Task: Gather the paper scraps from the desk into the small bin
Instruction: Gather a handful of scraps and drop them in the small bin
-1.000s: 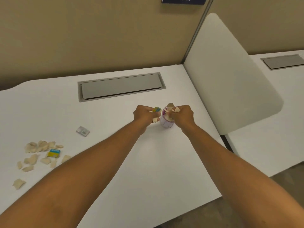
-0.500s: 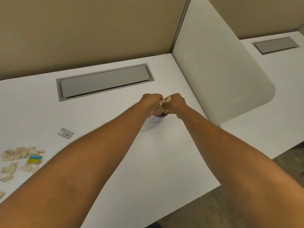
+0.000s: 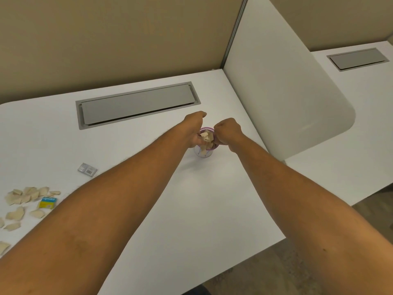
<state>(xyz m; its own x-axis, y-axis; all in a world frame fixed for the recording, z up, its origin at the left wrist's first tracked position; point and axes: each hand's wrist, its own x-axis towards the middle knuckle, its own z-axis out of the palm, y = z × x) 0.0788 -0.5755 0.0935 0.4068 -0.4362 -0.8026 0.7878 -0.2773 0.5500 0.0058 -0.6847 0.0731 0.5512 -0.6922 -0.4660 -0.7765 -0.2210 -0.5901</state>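
Both hands are over the small bin (image 3: 204,145) mid-surface: left hand (image 3: 194,129) loosely open dropping paper scraps (image 3: 207,139), right hand (image 3: 227,130) fisted, contents unclear. Next up, probably the leftover pile (image 3: 27,196) far left.

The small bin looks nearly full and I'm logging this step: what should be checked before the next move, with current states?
1. Small bin upright on the desk: ok.
2. Scraps in the bin below its rim: not ok, they stick out.
3. Left hand empty: cannot tell.
4. Right hand empty: cannot tell, it is curled shut.
5. Desk cleared: not ok, loose scraps lie at the left edge.
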